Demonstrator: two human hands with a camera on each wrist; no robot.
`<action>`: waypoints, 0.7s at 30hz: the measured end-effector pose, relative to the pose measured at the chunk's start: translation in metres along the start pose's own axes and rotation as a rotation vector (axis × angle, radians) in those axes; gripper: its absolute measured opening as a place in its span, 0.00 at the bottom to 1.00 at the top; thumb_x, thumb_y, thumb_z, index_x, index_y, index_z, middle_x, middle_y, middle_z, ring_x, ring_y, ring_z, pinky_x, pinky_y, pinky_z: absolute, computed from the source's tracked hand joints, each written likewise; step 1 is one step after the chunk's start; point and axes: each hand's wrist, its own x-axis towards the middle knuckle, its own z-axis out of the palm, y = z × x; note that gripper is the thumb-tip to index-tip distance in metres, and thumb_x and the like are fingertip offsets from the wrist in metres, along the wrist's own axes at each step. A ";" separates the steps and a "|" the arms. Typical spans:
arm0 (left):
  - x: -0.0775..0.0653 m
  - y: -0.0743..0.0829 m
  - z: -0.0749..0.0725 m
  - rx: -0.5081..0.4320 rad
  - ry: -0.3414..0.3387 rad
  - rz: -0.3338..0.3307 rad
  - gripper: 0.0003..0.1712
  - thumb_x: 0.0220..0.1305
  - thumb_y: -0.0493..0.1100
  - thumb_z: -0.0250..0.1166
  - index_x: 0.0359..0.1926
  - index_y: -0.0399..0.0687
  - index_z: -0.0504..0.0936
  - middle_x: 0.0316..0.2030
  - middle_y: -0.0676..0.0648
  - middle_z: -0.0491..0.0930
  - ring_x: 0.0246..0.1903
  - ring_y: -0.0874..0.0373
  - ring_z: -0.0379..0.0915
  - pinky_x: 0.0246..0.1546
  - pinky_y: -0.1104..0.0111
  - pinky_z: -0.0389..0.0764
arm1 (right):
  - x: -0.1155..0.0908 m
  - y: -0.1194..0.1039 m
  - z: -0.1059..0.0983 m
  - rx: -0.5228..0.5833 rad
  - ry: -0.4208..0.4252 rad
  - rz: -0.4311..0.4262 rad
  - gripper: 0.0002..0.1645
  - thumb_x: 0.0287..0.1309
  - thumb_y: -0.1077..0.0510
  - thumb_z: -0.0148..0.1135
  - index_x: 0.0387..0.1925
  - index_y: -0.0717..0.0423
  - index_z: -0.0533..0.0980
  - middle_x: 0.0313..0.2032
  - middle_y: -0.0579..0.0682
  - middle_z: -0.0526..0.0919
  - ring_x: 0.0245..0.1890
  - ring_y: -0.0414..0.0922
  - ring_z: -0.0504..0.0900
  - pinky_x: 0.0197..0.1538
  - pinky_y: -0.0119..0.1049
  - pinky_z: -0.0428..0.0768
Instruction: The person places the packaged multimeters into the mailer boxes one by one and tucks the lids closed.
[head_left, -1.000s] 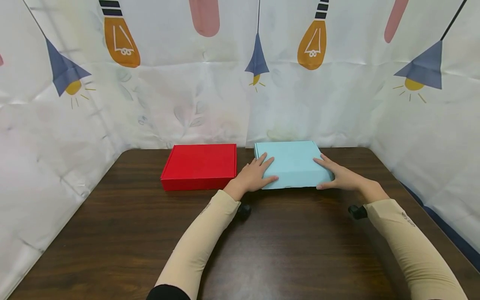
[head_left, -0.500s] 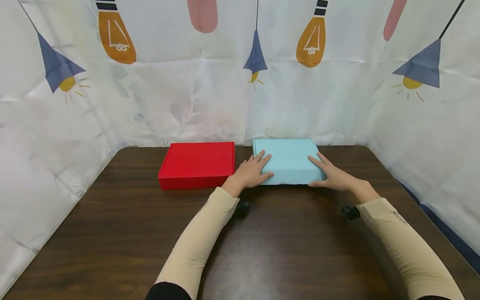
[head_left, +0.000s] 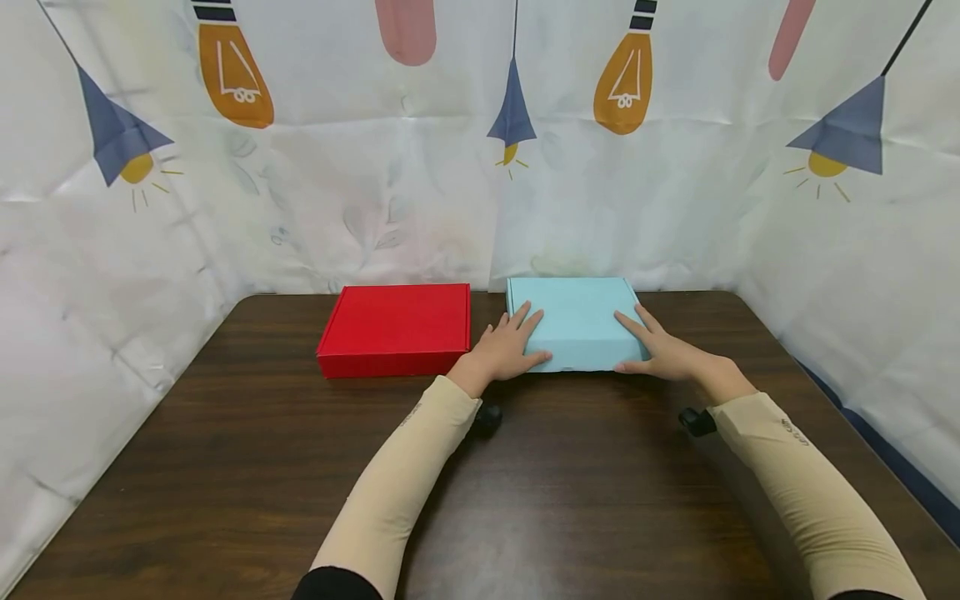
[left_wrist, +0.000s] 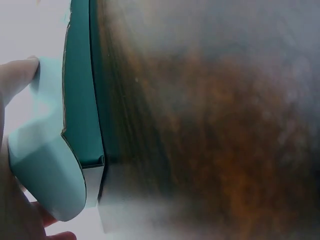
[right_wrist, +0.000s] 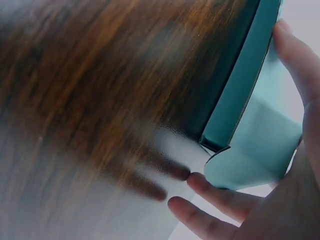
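Observation:
A closed light blue box lies at the back of the brown table, right of centre. My left hand rests at its front left corner, fingers spread along the left side and thumb on the front face. At the front right corner, my right hand touches the box with spread, fairly straight fingers and its thumb at the front. In the left wrist view, a rounded cardboard flap sticks out at the box's corner near the fingers. A similar rounded flap shows in the right wrist view.
A closed red box lies to the left of the blue one, with a narrow gap between them. Behind the table hangs a white curtain printed with lamps and bulbs.
My right hand has moved slightly left along with the blue box's front right corner, and the box's front edge looks straighter. My left hand has stayed nearly in place.

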 end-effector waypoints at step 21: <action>0.002 0.009 -0.003 0.076 -0.068 -0.047 0.52 0.73 0.64 0.58 0.83 0.54 0.41 0.82 0.46 0.34 0.77 0.34 0.41 0.74 0.42 0.49 | 0.002 -0.003 0.002 -0.024 -0.009 0.022 0.61 0.68 0.41 0.66 0.82 0.55 0.37 0.77 0.69 0.22 0.73 0.79 0.42 0.64 0.73 0.61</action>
